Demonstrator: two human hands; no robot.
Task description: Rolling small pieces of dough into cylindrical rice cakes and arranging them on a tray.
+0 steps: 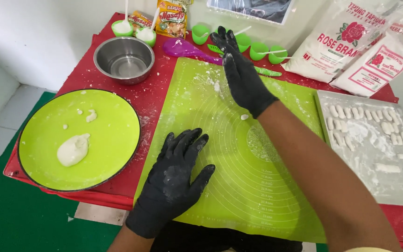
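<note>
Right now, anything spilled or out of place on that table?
Flour is scattered beyond the green mat onto the red cloth. One small dough bit lies loose on the mat beside the right hand. Dough crumbs dot the plate, apart from the main lump.

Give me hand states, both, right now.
Left hand: open, fingers spread, palm flat on the green mat, holding nothing.
Right hand: open, fingers straight, edge-on over the mat's floured far end, holding nothing.
</note>
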